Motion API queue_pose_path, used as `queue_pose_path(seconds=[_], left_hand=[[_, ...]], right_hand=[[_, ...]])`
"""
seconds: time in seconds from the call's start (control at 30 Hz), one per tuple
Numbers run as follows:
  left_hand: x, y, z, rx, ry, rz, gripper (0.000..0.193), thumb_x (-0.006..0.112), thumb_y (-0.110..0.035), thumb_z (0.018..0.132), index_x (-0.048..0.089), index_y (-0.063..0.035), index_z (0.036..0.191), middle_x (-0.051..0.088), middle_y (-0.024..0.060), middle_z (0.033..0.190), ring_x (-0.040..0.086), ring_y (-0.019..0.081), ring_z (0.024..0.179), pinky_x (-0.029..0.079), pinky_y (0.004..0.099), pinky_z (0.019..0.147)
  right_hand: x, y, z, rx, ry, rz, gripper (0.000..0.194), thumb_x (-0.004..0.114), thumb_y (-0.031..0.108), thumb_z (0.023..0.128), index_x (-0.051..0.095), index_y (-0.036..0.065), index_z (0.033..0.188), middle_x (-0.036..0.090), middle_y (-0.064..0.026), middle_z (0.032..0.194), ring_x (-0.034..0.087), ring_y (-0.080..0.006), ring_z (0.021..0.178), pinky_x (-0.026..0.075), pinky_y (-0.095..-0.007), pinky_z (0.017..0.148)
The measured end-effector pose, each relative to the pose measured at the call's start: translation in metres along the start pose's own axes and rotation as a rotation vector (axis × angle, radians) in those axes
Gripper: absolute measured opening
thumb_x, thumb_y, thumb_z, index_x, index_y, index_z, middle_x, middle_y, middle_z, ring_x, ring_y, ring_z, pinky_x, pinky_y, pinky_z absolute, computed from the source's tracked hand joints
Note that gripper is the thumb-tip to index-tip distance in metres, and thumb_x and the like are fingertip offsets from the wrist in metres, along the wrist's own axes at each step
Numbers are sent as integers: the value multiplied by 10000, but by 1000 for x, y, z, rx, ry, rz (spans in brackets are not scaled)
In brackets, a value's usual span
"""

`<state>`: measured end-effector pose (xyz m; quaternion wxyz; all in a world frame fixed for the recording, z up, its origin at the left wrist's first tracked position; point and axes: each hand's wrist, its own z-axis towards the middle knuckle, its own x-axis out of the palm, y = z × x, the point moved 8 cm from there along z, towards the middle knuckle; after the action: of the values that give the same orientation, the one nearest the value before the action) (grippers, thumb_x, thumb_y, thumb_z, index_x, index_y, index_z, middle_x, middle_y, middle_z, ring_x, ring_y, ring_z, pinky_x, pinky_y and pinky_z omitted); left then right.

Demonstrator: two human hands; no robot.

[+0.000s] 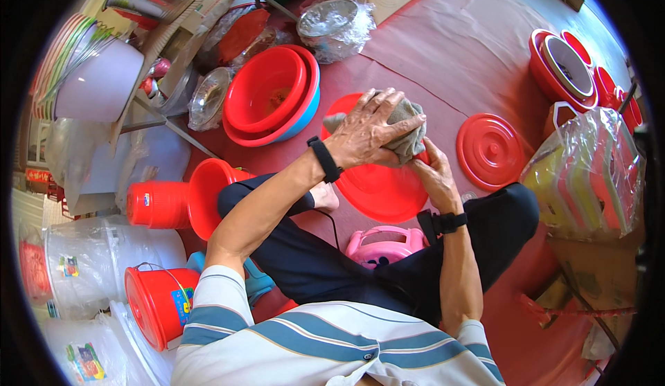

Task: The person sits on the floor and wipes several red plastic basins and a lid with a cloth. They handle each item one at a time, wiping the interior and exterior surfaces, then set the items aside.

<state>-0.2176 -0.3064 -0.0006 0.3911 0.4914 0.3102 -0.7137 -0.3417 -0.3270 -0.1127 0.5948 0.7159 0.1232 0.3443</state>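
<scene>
My left hand (pixel 371 129), with a black band on the wrist, grips a bunched grey-green cloth (pixel 408 131) over a round red plastic piece (pixel 387 194). Much of that piece is hidden by my hand and the cloth, so I cannot tell whether it is a basin or a lid. At its right edge, close to the cloth, my right hand (pixel 439 175) pinches the rim between thumb and fingers. A red round lid (pixel 491 149) with a centre knob lies on the floor to the right. Between my legs is a pink plastic stool (pixel 384 248).
Nested red and blue basins (pixel 267 90) sit ahead on the left, near a plastic-wrapped metal pot (pixel 332 22). Red buckets (pixel 161 204) lie by my left knee. A lidded red bucket (pixel 161 303) stands lower left. Bagged plastic stools (pixel 587 178) are on the right.
</scene>
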Motion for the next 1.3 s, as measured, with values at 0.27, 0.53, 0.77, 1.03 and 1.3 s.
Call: queue_pose_path(seconds=[0.27,0.53,0.77,1.03,1.3], left_hand=[[14,36,-1,-225,207,-352,548,866,-314,714,665,-157,1199,656,73,1084,616,308,1055,462,492,943],[2,119,-70,-694,-15,-970,391,807,-144,899,647,-103,1254,688,-13,1159,631,91,1068,514,294,953],[19,132,-120,-884,-118,-1102,314,775,-53,899,697,-97,1200,687,-52,1096,620,66,1027,501,278,937],[-8,67,-52,-338,111,-424,419,838,-157,719,711,-143,1118,695,83,1002,669,295,981,544,403,877],[-19,47,-36,-206,-148,-227,648,847,-185,686,570,-151,1271,584,142,1164,598,369,1082,491,495,914]], right_hand=[[6,22,-4,-90,91,-369,291,647,70,935,631,-9,1214,638,-48,897,550,-108,866,483,-296,821],[-9,52,-20,-46,9,25,359,665,27,943,632,-14,1298,683,-1,1075,623,-70,972,518,-252,885],[-21,42,-11,-58,-57,-139,350,675,67,960,624,-5,1299,685,-1,1092,621,-74,996,517,-243,891],[3,36,28,-81,133,-694,390,772,136,893,642,27,1243,716,-126,1054,689,-228,943,548,-379,861],[31,25,48,12,232,-692,274,713,33,898,679,-3,1167,714,-99,919,585,-63,907,528,-327,831]])
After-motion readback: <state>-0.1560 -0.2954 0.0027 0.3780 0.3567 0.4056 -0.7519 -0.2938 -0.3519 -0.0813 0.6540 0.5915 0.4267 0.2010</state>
